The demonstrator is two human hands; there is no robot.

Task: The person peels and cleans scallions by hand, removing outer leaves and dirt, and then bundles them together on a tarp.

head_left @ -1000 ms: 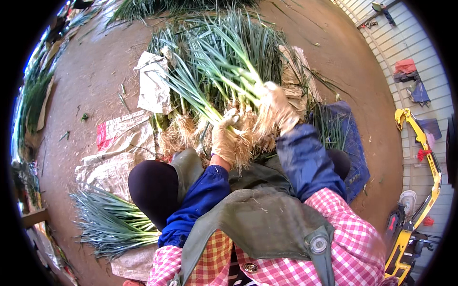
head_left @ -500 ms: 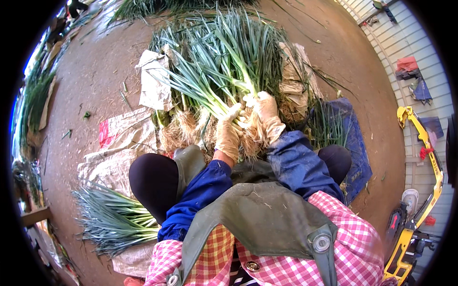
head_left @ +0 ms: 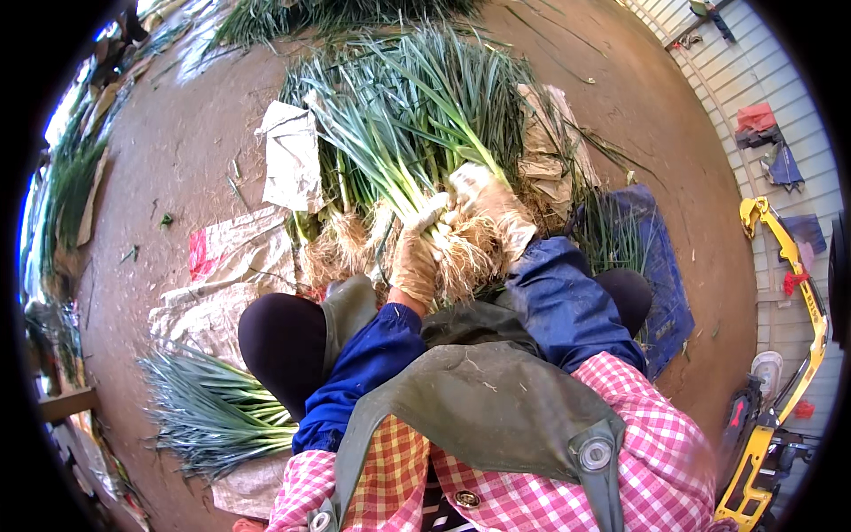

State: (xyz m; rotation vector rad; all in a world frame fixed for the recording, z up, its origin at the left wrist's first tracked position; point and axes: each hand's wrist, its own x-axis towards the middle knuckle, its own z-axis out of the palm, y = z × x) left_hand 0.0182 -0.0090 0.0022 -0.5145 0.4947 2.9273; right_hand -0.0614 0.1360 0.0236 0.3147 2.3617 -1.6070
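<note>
My left hand (head_left: 417,257), in a pale work glove, is closed round the white lower stalks of a bunch of green onions (head_left: 394,182). Their leaves point away from me, and their tangled roots (head_left: 465,262) hang on the near side. Close beside it, my gloved right hand (head_left: 495,211) has its fingers curled at the base of a thicker green onion stalk (head_left: 474,146); a slight blur softens the fingertips. Beyond both hands lies a large heap of green onions (head_left: 483,84), roots toward me.
A smaller pile of trimmed-looking green onions (head_left: 217,408) rests on sacking at my left. Pale woven sacks (head_left: 235,257) lie left of the heap, and a blue sheet (head_left: 660,284) lies right. A yellow toy-like excavator arm (head_left: 802,328) stands by the right wall.
The held bunch has tilted more upright, with its roots now spread toward my right. My right hand has turned slightly, its fingers shifting along the stalk base. My left hand has dropped slightly nearer me.
</note>
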